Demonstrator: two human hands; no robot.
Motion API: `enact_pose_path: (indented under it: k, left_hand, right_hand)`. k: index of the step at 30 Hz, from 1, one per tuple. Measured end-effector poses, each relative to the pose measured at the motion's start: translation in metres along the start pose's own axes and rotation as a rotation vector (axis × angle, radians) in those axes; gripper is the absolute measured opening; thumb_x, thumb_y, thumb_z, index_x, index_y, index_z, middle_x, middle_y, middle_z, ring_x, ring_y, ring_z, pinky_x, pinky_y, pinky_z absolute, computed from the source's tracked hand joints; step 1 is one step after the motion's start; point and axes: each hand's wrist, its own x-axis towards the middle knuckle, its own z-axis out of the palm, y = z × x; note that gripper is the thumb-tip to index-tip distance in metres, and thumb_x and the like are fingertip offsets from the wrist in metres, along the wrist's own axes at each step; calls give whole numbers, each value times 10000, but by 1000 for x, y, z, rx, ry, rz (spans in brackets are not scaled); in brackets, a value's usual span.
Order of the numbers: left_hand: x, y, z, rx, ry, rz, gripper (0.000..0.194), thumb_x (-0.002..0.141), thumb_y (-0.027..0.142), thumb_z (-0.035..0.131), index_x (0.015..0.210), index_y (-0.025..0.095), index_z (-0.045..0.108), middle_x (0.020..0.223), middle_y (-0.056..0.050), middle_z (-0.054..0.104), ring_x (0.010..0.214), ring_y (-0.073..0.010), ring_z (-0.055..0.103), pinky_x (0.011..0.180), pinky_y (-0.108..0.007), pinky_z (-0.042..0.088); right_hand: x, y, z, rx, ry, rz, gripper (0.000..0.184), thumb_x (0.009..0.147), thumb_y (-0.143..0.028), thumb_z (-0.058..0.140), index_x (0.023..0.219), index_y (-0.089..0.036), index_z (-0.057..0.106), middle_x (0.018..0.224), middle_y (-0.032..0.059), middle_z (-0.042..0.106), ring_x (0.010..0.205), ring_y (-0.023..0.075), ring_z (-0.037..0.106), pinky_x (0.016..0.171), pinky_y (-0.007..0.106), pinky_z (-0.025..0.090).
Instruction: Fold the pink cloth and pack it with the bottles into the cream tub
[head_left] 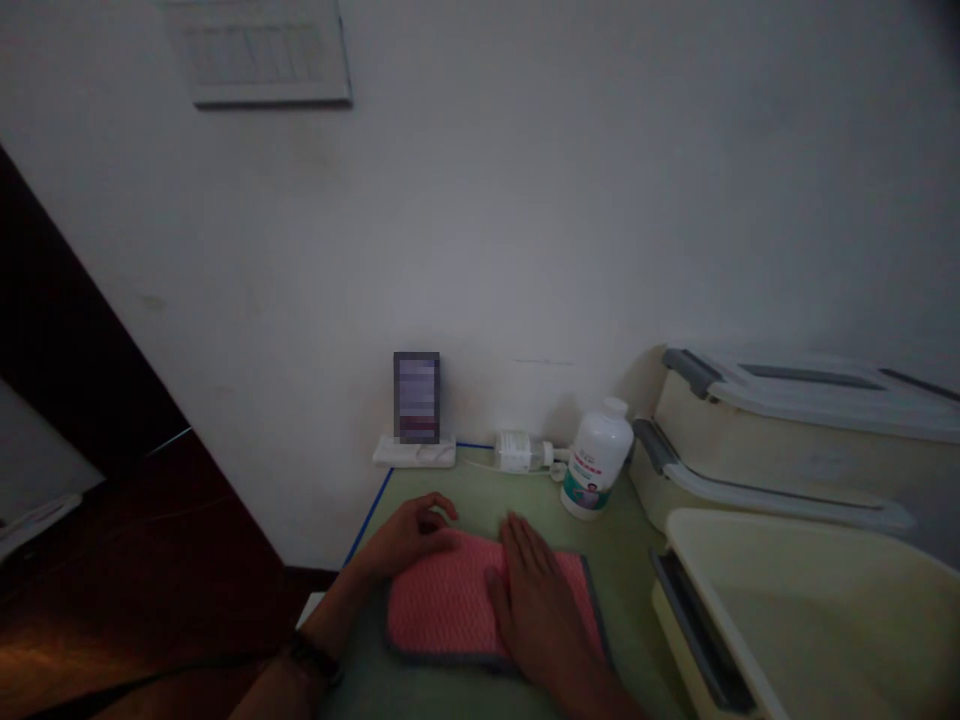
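Note:
A pink cloth (442,605) with a grey edge lies flat on the green table top (622,560). My right hand (536,600) rests palm down on the cloth's right half, fingers stretched out and together. My left hand (412,535) sits at the cloth's far left corner, fingers curled on its edge; whether it pinches the cloth I cannot tell. A dark band is on my left wrist.
A white bottle (598,458) stands near the wall. Cream storage boxes (780,440) with grey handles are stacked at right, an open one (810,620) in front. A white power strip (414,453) and adapter (516,451) lie by the wall. Dark floor at left.

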Motion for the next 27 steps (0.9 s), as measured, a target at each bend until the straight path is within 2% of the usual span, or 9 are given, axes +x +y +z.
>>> enact_pose_path:
  k: [3,6,9,12,16,20,24,27]
  left_hand:
    - [15,-4,-9,-136,26,3,327,661,398,608,851,187,445,608,61,501,542,-94,436,511,-213,297]
    - [22,-4,-17,-259,-34,-4,431,607,400,660,923,190,456,709,38,540,610,-106,496,561,-226,353]
    - [23,-4,-23,-332,-135,-37,547,482,294,758,956,182,507,791,15,587,645,-119,522,601,-246,385]
    - [27,-5,-26,-364,-155,-69,474,454,222,779,872,169,561,736,32,587,615,-108,500,582,-229,366]
    - [36,-5,-25,-413,-37,-84,358,515,269,765,786,176,551,646,70,515,612,-98,473,579,-208,345]
    - [37,-1,-20,-633,127,-91,367,565,347,750,814,194,527,626,66,519,566,-95,480,537,-202,350]
    - [34,2,-15,-785,194,-88,369,589,341,751,849,209,525,618,62,540,539,-85,491,508,-182,344]
    - [33,2,-15,-821,228,-66,361,578,350,761,804,202,522,597,68,524,528,-77,480,498,-173,338]
  right_hand:
    - [21,-1,-1,-17,38,42,526,883,-293,314,1306,8,395,1386,196,355,1290,271,313,1050,424,286]
    - [39,1,-1,23,105,64,472,874,-247,326,1255,-3,459,1339,196,426,1255,267,372,1029,414,319]
    - [45,5,4,123,202,42,382,861,-209,337,1150,-69,544,1211,164,548,1146,235,486,979,375,386]
    - [45,10,11,200,304,25,316,846,-208,374,1094,-142,558,1088,120,606,1027,216,555,899,352,450]
    - [42,15,18,215,365,39,271,824,-259,441,1059,-212,567,1051,84,605,988,229,561,849,374,466]
    - [36,20,19,223,394,104,187,815,-333,474,916,-238,599,907,75,617,859,246,580,762,406,479]
    - [33,25,21,236,430,160,252,812,-397,486,977,-227,573,902,100,614,821,268,580,710,427,484]
    - [31,25,24,260,429,181,271,825,-416,477,1006,-230,554,914,106,613,828,268,579,698,417,495]
